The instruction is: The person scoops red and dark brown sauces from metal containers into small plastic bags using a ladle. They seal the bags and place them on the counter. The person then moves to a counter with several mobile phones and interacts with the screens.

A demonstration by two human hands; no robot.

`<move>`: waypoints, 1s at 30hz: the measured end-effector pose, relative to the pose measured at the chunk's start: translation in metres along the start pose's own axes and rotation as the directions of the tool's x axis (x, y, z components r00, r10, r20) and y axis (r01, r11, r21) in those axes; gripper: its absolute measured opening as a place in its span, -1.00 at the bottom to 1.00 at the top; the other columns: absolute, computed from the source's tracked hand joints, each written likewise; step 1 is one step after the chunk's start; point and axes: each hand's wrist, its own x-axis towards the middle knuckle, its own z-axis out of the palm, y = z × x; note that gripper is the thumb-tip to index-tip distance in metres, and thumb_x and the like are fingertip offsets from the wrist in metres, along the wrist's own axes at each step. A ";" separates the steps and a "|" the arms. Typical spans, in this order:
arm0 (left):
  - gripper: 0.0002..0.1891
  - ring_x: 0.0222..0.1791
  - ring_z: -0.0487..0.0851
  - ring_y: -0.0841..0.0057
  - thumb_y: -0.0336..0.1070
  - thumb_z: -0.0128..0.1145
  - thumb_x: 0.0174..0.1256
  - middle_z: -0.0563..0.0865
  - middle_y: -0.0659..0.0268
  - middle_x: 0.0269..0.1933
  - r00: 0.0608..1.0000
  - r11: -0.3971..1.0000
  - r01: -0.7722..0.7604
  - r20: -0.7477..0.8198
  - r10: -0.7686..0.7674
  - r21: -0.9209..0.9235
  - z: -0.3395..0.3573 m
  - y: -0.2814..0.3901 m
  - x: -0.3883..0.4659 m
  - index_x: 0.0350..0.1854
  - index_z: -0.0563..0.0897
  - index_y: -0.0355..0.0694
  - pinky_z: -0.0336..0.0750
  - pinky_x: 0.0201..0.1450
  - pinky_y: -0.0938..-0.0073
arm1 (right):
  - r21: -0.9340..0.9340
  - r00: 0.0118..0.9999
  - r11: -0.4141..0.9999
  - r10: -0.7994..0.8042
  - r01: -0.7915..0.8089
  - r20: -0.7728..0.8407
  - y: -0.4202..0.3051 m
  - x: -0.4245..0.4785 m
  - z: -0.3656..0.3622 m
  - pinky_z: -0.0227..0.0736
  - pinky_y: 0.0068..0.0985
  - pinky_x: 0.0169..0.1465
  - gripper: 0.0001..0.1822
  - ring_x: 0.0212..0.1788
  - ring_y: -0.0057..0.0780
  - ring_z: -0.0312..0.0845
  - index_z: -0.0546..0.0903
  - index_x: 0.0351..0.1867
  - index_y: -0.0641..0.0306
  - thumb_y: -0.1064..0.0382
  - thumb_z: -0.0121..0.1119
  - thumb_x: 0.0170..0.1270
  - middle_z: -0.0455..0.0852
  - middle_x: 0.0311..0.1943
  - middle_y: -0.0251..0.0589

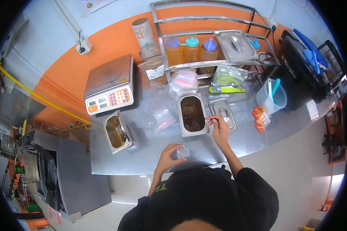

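Note:
My left hand [171,157] holds a small clear plastic bag or cup [182,152] by its sides, low over the steel table's front edge. With my right hand [218,127] I grip the thin handle of a utensil [211,118] at the right rim of a steel food pan [193,115]. Dark brown sauce or liquid lies in that pan; the utensil's far end is hidden. Beside the pan on the right is a steel lid [223,113], partly behind my right hand. Clear zip bags [164,119] lie to the pan's left.
A second steel pan [118,132] with a utensil stands at left, below a digital scale [109,83]. Behind are a steel rack [216,65] with squeeze bottles and a green-handled tool [227,89]. At right are a plastic tub [271,95] and orange sachets [260,119].

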 end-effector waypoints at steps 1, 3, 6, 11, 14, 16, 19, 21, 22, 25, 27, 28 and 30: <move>-0.45 0.01 0.55 0.30 -0.22 0.46 -0.19 0.64 0.19 -0.05 1.000 1.000 0.002 0.001 -0.002 -0.004 0.001 0.000 0.001 -0.04 0.62 -0.25 0.39 0.11 0.37 | -0.041 0.999 0.998 -0.038 0.037 -0.015 0.005 0.006 0.002 0.43 -0.62 -0.32 -0.84 -0.41 -0.61 0.56 0.51 -0.19 0.37 0.44 -0.14 0.37 0.69 -0.32 -0.16; -0.45 0.00 0.55 0.30 -0.22 0.46 -0.18 0.64 0.19 -0.04 1.000 1.000 -0.009 0.000 0.009 -0.003 0.002 -0.001 0.001 -0.04 0.61 -0.25 0.39 0.10 0.37 | -0.071 0.997 0.996 -0.058 0.054 -0.046 0.012 0.018 0.005 0.42 -0.62 -0.31 -0.84 -0.43 -0.62 0.54 0.51 -0.18 0.35 0.42 -0.14 0.38 0.68 -0.32 -0.17; -0.45 0.00 0.55 0.29 -0.23 0.46 -0.18 0.64 0.19 -0.04 1.000 1.000 -0.017 -0.006 0.017 0.010 0.002 -0.003 0.002 -0.04 0.61 -0.25 0.39 0.10 0.37 | 0.020 0.994 1.000 0.009 -0.007 -0.108 0.018 0.027 0.009 0.37 -0.64 -0.34 -0.85 -0.48 -0.63 0.48 0.50 -0.19 0.35 0.38 -0.13 0.40 0.64 -0.36 -0.20; -0.45 -0.01 0.55 0.28 -0.22 0.46 -0.18 0.64 0.19 -0.05 0.999 0.999 -0.006 -0.037 0.007 0.034 -0.002 -0.001 0.000 -0.04 0.62 -0.25 0.40 0.09 0.37 | 0.293 0.950 0.944 0.223 -0.153 -0.220 0.018 0.020 0.010 0.24 -0.69 -0.43 -0.81 -0.55 -0.68 0.33 0.49 -0.21 0.34 0.27 -0.10 0.42 0.55 -0.47 -0.29; -0.45 -0.01 0.55 0.29 -0.20 0.46 -0.18 0.64 0.20 -0.05 0.999 0.999 -0.004 -0.054 0.007 0.048 -0.004 -0.001 -0.001 -0.04 0.62 -0.25 0.40 0.08 0.37 | 0.396 0.885 0.892 0.350 -0.216 -0.307 0.023 0.015 0.004 0.17 -0.71 -0.46 -0.78 -0.55 -0.70 0.29 0.50 -0.20 0.32 0.20 -0.08 0.41 0.55 -0.47 -0.30; -0.45 -0.01 0.56 0.30 -0.19 0.46 -0.18 0.64 0.20 -0.05 0.998 0.998 -0.010 -0.069 0.014 0.064 -0.006 -0.002 -0.001 -0.04 0.62 -0.24 0.41 0.08 0.37 | 0.468 0.832 0.850 0.429 -0.241 -0.350 0.017 0.015 -0.001 0.15 -0.72 -0.46 -0.77 -0.56 -0.71 0.27 0.50 -0.18 0.32 0.18 -0.08 0.41 0.54 -0.47 -0.30; -0.44 0.00 0.55 0.30 -0.19 0.46 -0.17 0.64 0.20 -0.05 0.997 0.998 -0.005 -0.072 0.010 0.070 -0.009 0.004 0.000 -0.03 0.62 -0.24 0.41 0.09 0.37 | 0.572 0.766 0.787 0.509 -0.230 -0.392 0.024 0.012 -0.012 0.14 -0.74 -0.45 -0.77 -0.56 -0.71 0.25 0.49 -0.16 0.32 0.18 -0.07 0.40 0.52 -0.46 -0.31; -0.43 0.00 0.55 0.30 -0.18 0.47 -0.18 0.64 0.20 -0.04 0.995 0.996 -0.022 -0.097 0.031 0.092 -0.011 0.007 0.000 -0.03 0.62 -0.24 0.41 0.09 0.37 | 0.625 0.736 0.751 0.545 -0.214 -0.403 0.028 0.008 -0.020 0.14 -0.74 -0.43 -0.76 -0.55 -0.71 0.24 0.49 -0.15 0.33 0.18 -0.07 0.40 0.51 -0.46 -0.31; -0.43 0.00 0.55 0.30 -0.18 0.47 -0.19 0.64 0.20 -0.04 0.993 0.994 -0.030 -0.110 0.041 0.104 -0.012 0.008 0.000 -0.02 0.62 -0.24 0.41 0.09 0.37 | 0.644 0.724 0.736 0.559 -0.210 -0.403 0.028 0.006 -0.023 0.15 -0.74 -0.43 -0.76 -0.55 -0.71 0.24 0.48 -0.14 0.33 0.19 -0.07 0.41 0.51 -0.45 -0.30; -0.41 0.00 0.55 0.30 -0.17 0.48 -0.20 0.64 0.20 -0.04 0.987 0.987 -0.065 -0.135 0.085 0.148 -0.015 0.010 0.002 -0.02 0.62 -0.24 0.41 0.08 0.37 | 0.681 0.742 0.717 0.535 -0.147 -0.403 0.030 0.003 -0.030 0.17 -0.73 -0.42 -0.76 -0.53 -0.71 0.25 0.48 -0.14 0.34 0.19 -0.08 0.42 0.51 -0.44 -0.29; -0.41 -0.01 0.55 0.30 -0.17 0.48 -0.21 0.63 0.21 -0.03 0.987 0.982 -0.073 -0.131 0.097 0.173 -0.017 0.010 0.004 -0.02 0.62 -0.25 0.41 0.08 0.37 | 0.692 0.757 0.713 0.513 -0.113 -0.405 0.033 0.001 -0.032 0.19 -0.72 -0.41 -0.77 -0.52 -0.71 0.25 0.48 -0.14 0.34 0.19 -0.08 0.42 0.51 -0.43 -0.29; -0.40 -0.02 0.55 0.30 -0.17 0.48 -0.21 0.63 0.21 -0.03 0.986 0.980 -0.077 -0.129 0.102 0.185 -0.018 0.010 0.004 -0.02 0.62 -0.25 0.41 0.07 0.37 | 0.695 0.759 0.711 0.510 -0.107 -0.405 0.034 0.000 -0.033 0.19 -0.72 -0.41 -0.77 -0.51 -0.71 0.26 0.47 -0.14 0.34 0.19 -0.08 0.42 0.51 -0.43 -0.28; -0.41 -0.02 0.55 0.29 -0.18 0.48 -0.21 0.63 0.20 -0.03 0.985 0.980 -0.083 -0.134 0.108 0.181 -0.019 0.010 0.006 -0.02 0.62 -0.26 0.41 0.07 0.37 | 0.711 0.751 0.696 0.522 -0.102 -0.404 0.037 -0.001 -0.035 0.19 -0.71 -0.41 -0.78 -0.51 -0.70 0.26 0.47 -0.15 0.34 0.20 -0.08 0.42 0.51 -0.43 -0.28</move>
